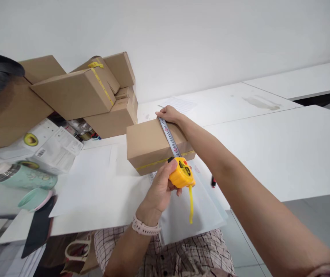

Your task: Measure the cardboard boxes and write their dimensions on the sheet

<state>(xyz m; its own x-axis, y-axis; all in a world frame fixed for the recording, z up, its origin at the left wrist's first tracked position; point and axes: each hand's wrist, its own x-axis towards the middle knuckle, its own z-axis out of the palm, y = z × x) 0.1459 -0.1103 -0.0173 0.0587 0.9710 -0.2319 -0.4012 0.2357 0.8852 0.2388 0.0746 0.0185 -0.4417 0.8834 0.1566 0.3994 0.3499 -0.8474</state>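
Cardboard box (149, 144), head view: it lies on the white table (269, 154), partly on loose white sheets (95, 184), with its long side across the person's front.

The tape measure (181, 176) is at the box's near top edge. The left hand (160, 188) grips its yellow case with the fingers wrapped round it. The blade (167, 136) runs across the lid to the far edge. There the right hand (169, 114) is closed down on the blade's end, fingers curled over the rim. The hand hides the hook, so whether it catches the edge cannot be told.

Assessment: the blade looks roughly parallel to the box's short side, which suits a true width reading. For a sound result:
- Keep the blade taut and flat on the lid.
- Keep the far end pinned exactly at the rim.
- Hold the case level with the near edge rather than letting it droop below.
- Take the figure where the blade crosses that edge.

The hanging yellow strap (191, 206) is clear of the scale.

Stacked cartons (95, 88), a green flask (23, 176) and a pen (212, 181) stand apart from the box.
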